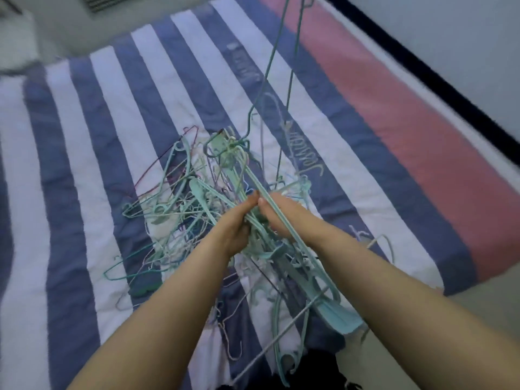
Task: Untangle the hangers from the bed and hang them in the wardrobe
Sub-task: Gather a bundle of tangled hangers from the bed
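Head view, early stage: no wardrobe in sight, nothing hung yet as far as visible. Tangled heap of hangers (180,209) lay mid-bed on the striped bedspread (84,153), mostly wire ones in teal, white and purple, hooks pointing every way, no common axis. Left hand (239,220) and right hand (277,215) met over the heap, thumbs nearly touching, fingers curled round a bunch of teal plastic hangers (284,249). Bunch ran with its long axis from far-left near the heap top to near-right at the bed edge, hooks apparently at the far end, though blur prevented certainty. Two thin wire hangers (284,74) rose steeply out of the top of frame, snagged in the clump. Judged: sorting barely begun, most of the heap left to separate, all hanging left.
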`<control>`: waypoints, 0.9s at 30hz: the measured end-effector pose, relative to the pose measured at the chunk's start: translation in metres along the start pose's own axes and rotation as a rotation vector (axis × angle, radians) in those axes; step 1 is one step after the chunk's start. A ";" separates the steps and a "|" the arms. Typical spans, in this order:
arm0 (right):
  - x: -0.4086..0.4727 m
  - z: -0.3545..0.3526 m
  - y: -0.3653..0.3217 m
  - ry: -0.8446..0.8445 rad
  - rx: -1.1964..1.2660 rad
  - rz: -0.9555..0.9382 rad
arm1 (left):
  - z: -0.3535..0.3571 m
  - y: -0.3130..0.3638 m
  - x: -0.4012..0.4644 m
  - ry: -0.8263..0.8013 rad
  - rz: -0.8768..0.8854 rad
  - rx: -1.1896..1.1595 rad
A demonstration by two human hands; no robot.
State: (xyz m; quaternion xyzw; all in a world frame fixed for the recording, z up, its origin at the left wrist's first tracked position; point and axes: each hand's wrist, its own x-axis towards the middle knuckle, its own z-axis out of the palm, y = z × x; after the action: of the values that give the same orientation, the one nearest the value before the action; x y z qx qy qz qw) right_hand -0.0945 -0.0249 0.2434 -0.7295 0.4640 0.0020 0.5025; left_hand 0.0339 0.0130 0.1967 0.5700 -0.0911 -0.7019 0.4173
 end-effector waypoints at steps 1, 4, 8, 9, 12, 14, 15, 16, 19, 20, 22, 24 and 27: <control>-0.003 0.001 -0.008 -0.007 -0.007 0.008 | -0.001 0.004 -0.005 0.007 0.004 -0.003; -0.014 0.003 -0.029 -0.033 -0.028 0.005 | -0.008 0.013 -0.020 0.025 0.021 -0.037; -0.028 0.005 -0.057 -0.097 -0.124 -0.110 | -0.020 0.028 -0.035 0.080 0.028 -0.109; -0.031 0.007 -0.063 -0.112 -0.154 -0.133 | -0.023 0.031 -0.038 0.097 0.017 -0.119; -0.043 0.008 -0.076 -0.132 -0.176 -0.160 | -0.034 0.032 -0.047 0.099 0.010 -0.119; -0.050 0.003 -0.082 -0.138 -0.165 -0.192 | -0.041 0.030 -0.050 0.071 0.019 -0.110; -0.052 0.000 -0.084 -0.137 -0.155 -0.203 | -0.042 0.029 -0.052 0.053 0.025 -0.109; -0.053 -0.002 -0.086 -0.129 -0.141 -0.205 | -0.042 0.028 -0.054 0.037 0.035 -0.113; -0.055 -0.003 -0.092 -0.127 -0.025 -0.168 | -0.038 0.026 -0.057 -0.003 0.080 -0.124; -0.054 -0.003 -0.093 -0.118 0.055 -0.148 | -0.037 0.028 -0.058 -0.018 0.096 -0.108; -0.051 -0.004 -0.097 -0.072 0.277 -0.044 | -0.033 0.031 -0.060 -0.030 0.127 -0.062; -0.049 -0.009 -0.103 -0.029 0.430 0.057 | -0.027 0.035 -0.062 -0.017 0.147 -0.035; -0.055 -0.019 -0.113 0.034 0.294 0.044 | -0.019 0.041 -0.059 -0.003 0.148 -0.021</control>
State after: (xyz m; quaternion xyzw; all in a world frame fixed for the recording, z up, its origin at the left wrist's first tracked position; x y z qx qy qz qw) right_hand -0.0580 0.0057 0.3607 -0.6374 0.4838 -0.0673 0.5959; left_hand 0.0709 0.0341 0.2578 0.5562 -0.1263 -0.6709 0.4739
